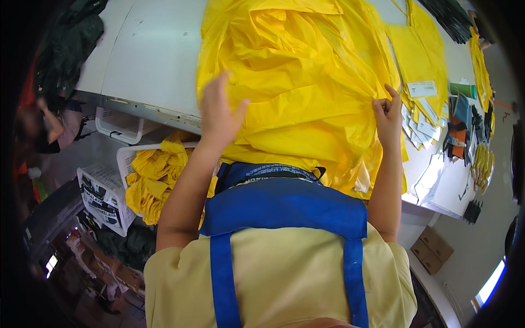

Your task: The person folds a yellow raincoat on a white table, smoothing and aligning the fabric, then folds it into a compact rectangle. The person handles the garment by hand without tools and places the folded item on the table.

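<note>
A large crumpled sheet of shiny yellow fabric (306, 76) covers the middle of the white table (156, 49) and hangs over its near edge against my blue apron (284, 205). My left hand (221, 112) is over the left part of the fabric, thumb apart from the fingers, slightly blurred, and holds nothing. At the right edge of the cloth, my right hand (389, 115) pinches a bit of it between thumb and fingers; small folds run to that spot. The index finger sticks up.
Flat yellow pieces (421, 54) with white paper slips (424, 128) lie on the right. A white basket (124, 158) of yellow fabric (158, 177) stands below left. Dark green cloth (71, 44) lies far left, near another person (52, 128). Cardboard boxes (432, 250) are lower right.
</note>
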`<control>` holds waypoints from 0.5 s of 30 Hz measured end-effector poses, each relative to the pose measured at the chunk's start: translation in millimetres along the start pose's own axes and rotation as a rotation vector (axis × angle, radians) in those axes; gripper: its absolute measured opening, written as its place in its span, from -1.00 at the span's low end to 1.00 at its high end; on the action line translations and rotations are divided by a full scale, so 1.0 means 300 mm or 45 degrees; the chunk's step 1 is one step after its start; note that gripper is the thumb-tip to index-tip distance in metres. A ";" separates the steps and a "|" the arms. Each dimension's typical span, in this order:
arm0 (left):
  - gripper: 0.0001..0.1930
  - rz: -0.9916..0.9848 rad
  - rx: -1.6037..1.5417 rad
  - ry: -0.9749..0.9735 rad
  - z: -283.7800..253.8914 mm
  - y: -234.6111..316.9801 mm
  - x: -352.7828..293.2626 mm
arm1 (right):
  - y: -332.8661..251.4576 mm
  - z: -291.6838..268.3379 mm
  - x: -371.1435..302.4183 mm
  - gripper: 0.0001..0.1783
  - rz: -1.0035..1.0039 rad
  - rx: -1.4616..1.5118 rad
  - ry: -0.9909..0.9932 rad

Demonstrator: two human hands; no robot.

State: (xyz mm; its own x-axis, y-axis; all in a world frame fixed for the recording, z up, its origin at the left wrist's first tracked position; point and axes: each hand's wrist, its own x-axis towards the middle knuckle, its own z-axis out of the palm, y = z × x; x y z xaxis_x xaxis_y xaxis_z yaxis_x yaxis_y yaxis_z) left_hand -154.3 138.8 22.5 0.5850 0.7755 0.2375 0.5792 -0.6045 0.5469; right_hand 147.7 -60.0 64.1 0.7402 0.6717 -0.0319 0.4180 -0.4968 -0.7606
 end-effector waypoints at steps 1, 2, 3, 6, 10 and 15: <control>-0.34 0.121 -0.212 -0.144 0.029 0.027 0.013 | -0.010 -0.003 -0.002 -0.52 0.007 0.081 -0.011; -0.34 0.036 -0.177 -0.330 0.062 0.056 0.032 | -0.023 -0.003 -0.003 -0.51 0.010 0.165 -0.023; -0.33 -0.046 -0.138 -0.519 0.102 0.088 0.054 | -0.033 -0.006 -0.007 -0.51 0.007 0.197 -0.028; -0.36 -0.213 -0.104 -0.950 0.129 0.152 0.121 | -0.043 -0.022 -0.016 -0.50 0.005 0.279 -0.031; -0.59 -0.032 -0.492 -0.927 0.191 0.090 0.096 | -0.030 -0.040 -0.034 -0.51 0.010 0.292 -0.014; -0.79 0.901 -0.206 -0.200 -0.035 0.197 -0.009 | 0.004 -0.058 -0.053 -0.51 0.058 0.352 0.056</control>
State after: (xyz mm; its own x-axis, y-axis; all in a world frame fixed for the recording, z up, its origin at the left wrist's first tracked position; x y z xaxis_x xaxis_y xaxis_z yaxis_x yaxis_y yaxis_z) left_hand -127.4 102.8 62.5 0.8687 0.1677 0.4662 -0.0503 -0.9062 0.4198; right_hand 145.5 -80.7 75.0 0.7797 0.6244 -0.0465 0.2287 -0.3532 -0.9072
